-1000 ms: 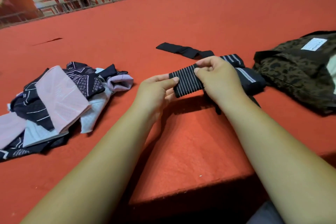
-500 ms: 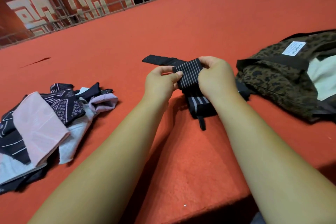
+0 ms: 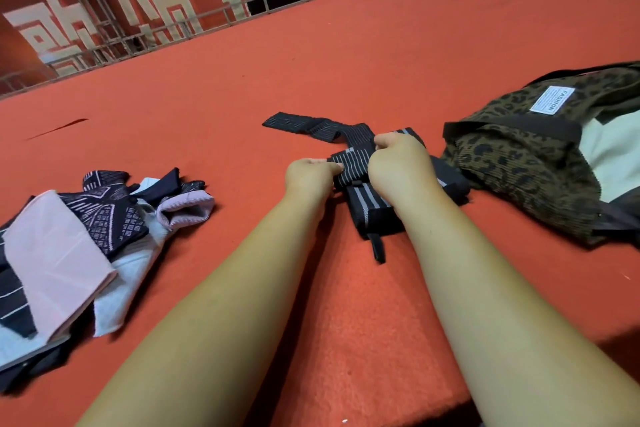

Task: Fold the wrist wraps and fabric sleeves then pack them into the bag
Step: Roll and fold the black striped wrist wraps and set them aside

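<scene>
A black wrist wrap with thin white stripes (image 3: pixel 353 166) lies partly rolled at the middle of the red carpet. My left hand (image 3: pixel 310 178) pinches its left edge and my right hand (image 3: pixel 398 166) grips its right side. The wrap's loose tail (image 3: pixel 304 125) trails away to the far left. Under my hands lies a second black wrap with grey stripes (image 3: pixel 370 208), its small loop pointing toward me. A leopard-print bag (image 3: pixel 519 156) sits open at the right, with a pale lining showing. A heap of pink, white and dark patterned fabric sleeves (image 3: pixel 86 239) lies at the left.
The red carpet (image 3: pixel 346 55) stretches far ahead to a metal railing (image 3: pixel 207 10) and banners with large characters. A step edge of the carpet (image 3: pixel 398 406) drops off near me.
The view has tipped down and closer. My hands have rolled the striped wrap tighter and lowered it onto the second wrap; the loose tail is shorter.
</scene>
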Action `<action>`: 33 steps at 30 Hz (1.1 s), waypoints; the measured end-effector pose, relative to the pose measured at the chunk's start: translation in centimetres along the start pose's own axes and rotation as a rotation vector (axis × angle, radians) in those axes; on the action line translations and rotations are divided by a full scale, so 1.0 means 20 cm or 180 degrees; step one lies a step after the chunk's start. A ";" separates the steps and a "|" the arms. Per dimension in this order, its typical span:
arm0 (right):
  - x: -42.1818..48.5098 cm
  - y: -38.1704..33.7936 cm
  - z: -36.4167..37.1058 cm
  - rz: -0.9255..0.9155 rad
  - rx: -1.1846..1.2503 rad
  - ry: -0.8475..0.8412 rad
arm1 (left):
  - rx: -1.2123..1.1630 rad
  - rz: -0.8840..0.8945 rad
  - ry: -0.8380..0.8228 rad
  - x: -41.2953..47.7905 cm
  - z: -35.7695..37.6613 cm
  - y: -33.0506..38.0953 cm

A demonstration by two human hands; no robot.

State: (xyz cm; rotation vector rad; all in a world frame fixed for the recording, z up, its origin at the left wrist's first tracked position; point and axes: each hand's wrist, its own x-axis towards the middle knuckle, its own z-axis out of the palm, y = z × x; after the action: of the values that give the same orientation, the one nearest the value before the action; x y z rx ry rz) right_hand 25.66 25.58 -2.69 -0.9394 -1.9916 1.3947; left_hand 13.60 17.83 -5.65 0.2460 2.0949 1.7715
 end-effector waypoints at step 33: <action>0.03 -0.01 0.03 -0.0165 0.0567 0.0660 | -0.1077 0.0516 -0.0255 0.31 -0.09 0.32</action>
State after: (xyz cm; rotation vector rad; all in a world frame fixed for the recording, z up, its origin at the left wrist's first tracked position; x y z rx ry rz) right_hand 24.81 25.63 -2.72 -0.9057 -1.6978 1.3615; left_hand 6.50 19.68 -0.36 0.3919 1.7265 2.1365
